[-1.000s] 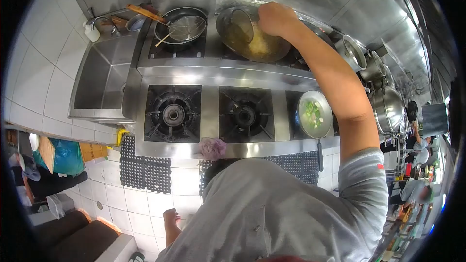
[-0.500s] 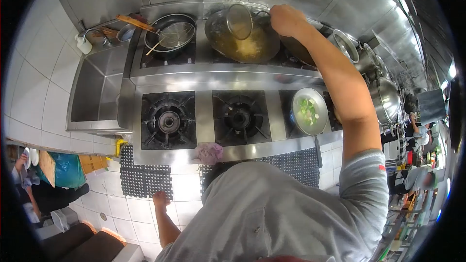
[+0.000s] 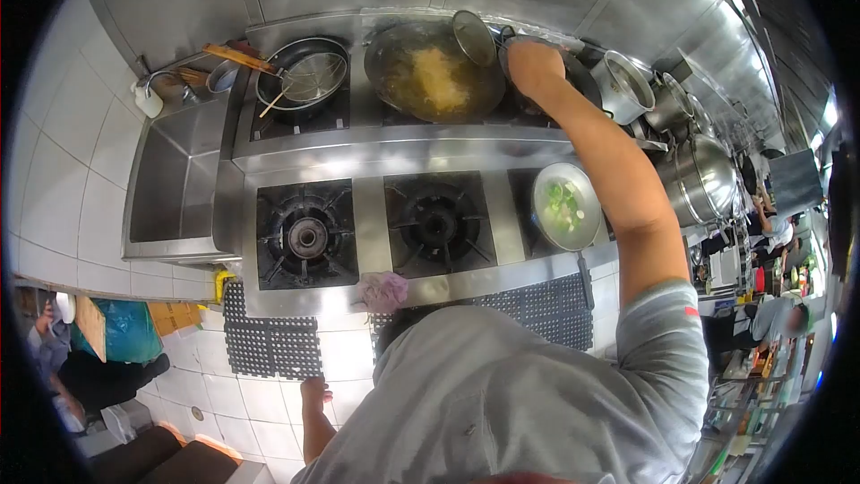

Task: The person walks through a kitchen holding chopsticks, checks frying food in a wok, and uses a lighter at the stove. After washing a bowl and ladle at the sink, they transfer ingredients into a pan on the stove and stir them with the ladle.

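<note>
At the back row of the stove, my right hand is closed, apparently on the handle of a round mesh strainer; the handle itself is mostly hidden. The strainer is tilted at the right rim of a large wok. Pale yellow, foamy food floats in the wok's liquid. My left hand hangs low beside my body over the tiled floor, its fingers loosely bent and nothing seen in them. Below my right forearm, a frying pan with chopped green and white pieces rests on the front right burner.
A black pan with a wire strainer stands back left. Two front burners bear no pans. A purple cloth lies on the stove's front edge. Left is a sink; metal pots stand right. Other people are farther off.
The strainer has moved right, from above the wok's middle to its right rim, with my right hand. The foamy food shows more fully. My left hand has shifted slightly.
</note>
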### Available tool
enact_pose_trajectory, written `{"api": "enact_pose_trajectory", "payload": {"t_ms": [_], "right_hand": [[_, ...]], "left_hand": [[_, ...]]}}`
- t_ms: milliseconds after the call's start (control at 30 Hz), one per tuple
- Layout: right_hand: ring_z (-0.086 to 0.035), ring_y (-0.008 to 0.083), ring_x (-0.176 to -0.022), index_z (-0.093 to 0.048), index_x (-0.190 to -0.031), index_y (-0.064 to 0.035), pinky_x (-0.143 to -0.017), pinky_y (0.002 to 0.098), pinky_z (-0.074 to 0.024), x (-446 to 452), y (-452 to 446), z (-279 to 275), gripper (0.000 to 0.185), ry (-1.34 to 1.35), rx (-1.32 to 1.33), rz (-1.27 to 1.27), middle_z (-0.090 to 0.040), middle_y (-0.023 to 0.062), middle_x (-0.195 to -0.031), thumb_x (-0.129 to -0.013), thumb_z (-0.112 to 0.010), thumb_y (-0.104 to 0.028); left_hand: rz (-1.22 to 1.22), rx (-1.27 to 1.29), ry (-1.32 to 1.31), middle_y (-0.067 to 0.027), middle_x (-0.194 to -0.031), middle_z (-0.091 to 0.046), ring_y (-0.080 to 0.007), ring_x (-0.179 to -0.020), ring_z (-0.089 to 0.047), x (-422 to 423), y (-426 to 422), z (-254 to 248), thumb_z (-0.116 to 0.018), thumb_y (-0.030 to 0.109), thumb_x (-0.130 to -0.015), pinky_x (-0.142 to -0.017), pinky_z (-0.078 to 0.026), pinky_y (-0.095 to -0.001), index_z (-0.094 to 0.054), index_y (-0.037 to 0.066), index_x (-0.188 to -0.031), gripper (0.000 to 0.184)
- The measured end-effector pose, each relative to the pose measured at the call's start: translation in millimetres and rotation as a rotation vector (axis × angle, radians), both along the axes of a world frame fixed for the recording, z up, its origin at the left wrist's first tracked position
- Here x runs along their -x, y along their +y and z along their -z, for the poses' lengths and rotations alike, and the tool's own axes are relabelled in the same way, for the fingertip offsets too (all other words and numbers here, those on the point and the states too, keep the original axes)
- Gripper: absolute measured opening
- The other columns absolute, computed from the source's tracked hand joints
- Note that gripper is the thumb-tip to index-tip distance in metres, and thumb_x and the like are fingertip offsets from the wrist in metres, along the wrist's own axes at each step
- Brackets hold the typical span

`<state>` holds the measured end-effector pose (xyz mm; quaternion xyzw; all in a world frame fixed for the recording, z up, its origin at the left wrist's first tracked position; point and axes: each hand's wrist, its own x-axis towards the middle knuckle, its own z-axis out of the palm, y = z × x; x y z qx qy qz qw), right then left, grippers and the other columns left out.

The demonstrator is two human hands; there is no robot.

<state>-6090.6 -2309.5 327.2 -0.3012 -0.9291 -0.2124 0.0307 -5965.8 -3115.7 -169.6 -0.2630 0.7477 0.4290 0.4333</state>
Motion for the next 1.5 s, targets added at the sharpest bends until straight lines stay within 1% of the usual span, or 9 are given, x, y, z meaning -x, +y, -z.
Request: {"api": "enact_pose_trajectory", "payload": {"t_ms": [100, 267, 600, 900, 967, 1033, 1233, 1367, 1500], "right_hand": [[-0.078, 0.0355, -0.104, -0.081, -0.107, -0.0066, -0.088, 0.046, -0.0626, -6.0, -12.2, 7.1, 0.026, 0.022, 0.049, 0.007, -0.08, 0.0179, -0.111, -0.099, -0.058, -0.014], [-0.077, 0.0363, -0.105, -0.081, -0.106, -0.0059, -0.088, 0.0476, -0.0622, -11.7, -21.6, 14.1, 0.026, -0.023, 0.167, 0.038, -0.079, 0.0199, -0.113, -0.099, -0.056, -0.012], [-0.075, 0.0393, -0.108, -0.075, -0.115, -0.0013, -0.092, 0.0497, -0.0609, -14.0, -35.7, -20.6, 0.028, 0.073, 0.112, -0.045, -0.077, 0.0228, -0.116, -0.099, -0.054, -0.011], [-0.074, 0.0395, -0.112, -0.077, -0.112, -0.0023, -0.094, 0.0503, -0.0605, 30.2, -74.6, -31.0, 0.027, 0.093, 0.328, -0.036, -0.076, 0.0234, -0.117, -0.095, -0.058, -0.012], [-0.075, 0.0396, -0.108, -0.079, -0.11, -0.0019, -0.092, 0.0504, -0.061, 38.4, -81.9, -28.0, 0.026, 0.088, 0.329, -0.077, -0.078, 0.0214, -0.114, -0.093, -0.061, -0.01], [-0.075, 0.0396, -0.109, -0.079, -0.111, -0.0018, -0.092, 0.0508, -0.0611, 46.1, -86.1, -25.8, 0.026, 0.033, 0.315, -0.099, -0.078, 0.0207, -0.114, -0.092, -0.062, -0.01], [-0.075, 0.0397, -0.11, -0.078, -0.11, -0.0008, -0.09, 0.0519, -0.0613, 52.2, -81.6, -44.9, 0.025, 0.017, 0.28, -0.128, -0.078, 0.0205, -0.116, -0.092, -0.062, -0.009], [-0.075, 0.0412, -0.109, -0.078, -0.111, -0.001, -0.091, 0.0513, -0.0615, 42.3, -60.4, -54.4, 0.026, 0.151, 0.189, -0.105, -0.077, 0.022, -0.116, -0.094, -0.06, -0.009], [-0.074, 0.0406, -0.113, -0.077, -0.115, -0.0017, -0.092, 0.0504, -0.0612, 40.0, -30.8, -51.1, 0.027, 0.094, 0.174, -0.007, -0.076, 0.0221, -0.12, -0.096, -0.059, -0.011]], "left_hand": [[0.0, 0.018, 0.024, -0.0168, -0.091, -0.069, -0.0311, -0.061, -0.07, 7.7, 6.6, 3.1, -0.056, 0.027, -0.102, -0.048, -0.059, -0.0424, -0.062, 0.001, -0.12, 0.033], [0.018, -0.027, 0.031, -0.0142, -0.093, -0.069, -0.0293, -0.066, -0.071, 18.4, 13.4, -9.9, -0.06, 0.026, -0.1, -0.054, -0.062, -0.0429, -0.063, 0.002, -0.121, 0.032], [0.062, 0.03, -0.007, -0.0123, -0.093, -0.067, -0.0293, -0.069, -0.071, 15.7, 16.8, -10.5, -0.06, 0.023, -0.101, -0.057, -0.063, -0.0445, -0.062, 0.004, -0.124, 0.03], [0.035, -0.012, 0.001, -0.0123, -0.093, -0.069, -0.0272, -0.067, -0.07, 18.6, 30.2, -1.3, -0.062, 0.024, -0.102, -0.059, -0.063, -0.0436, -0.064, 0.002, -0.12, 0.029], [0.04, -0.011, 0.033, -0.0121, -0.092, -0.069, -0.0271, -0.067, -0.07, 15.3, 31.8, -1.2, -0.062, 0.024, -0.102, -0.059, -0.063, -0.0435, -0.065, 0.001, -0.117, 0.028], [0.042, -0.005, 0.012, -0.0119, -0.089, -0.067, -0.0258, -0.061, -0.068, 13.8, 32.4, 1.5, -0.059, 0.024, -0.1, -0.049, -0.057, -0.0388, -0.061, 0.008, -0.122, 0.027], [-0.07, -0.019, 0.007, -0.0101, -0.082, -0.062, -0.0222, -0.055, -0.062, -3.7, 34.4, -19.8, -0.06, 0.019, -0.097, -0.047, -0.051, -0.0363, -0.061, 0.005, -0.112, 0.021], [-0.039, 0.011, -0.022, -0.0149, -0.09, -0.068, -0.0256, -0.062, -0.068, -16.7, 24.7, -16.3, -0.06, 0.019, -0.098, -0.051, -0.057, -0.0385, -0.065, -0.001, -0.109, 0.024], [-0.014, 0.051, -0.06, -0.0166, -0.096, -0.07, -0.0278, -0.071, -0.071, -22.0, 23.1, -14.8, -0.061, 0.022, -0.099, -0.056, -0.061, -0.0393, -0.066, -0.004, -0.114, 0.03]]}}
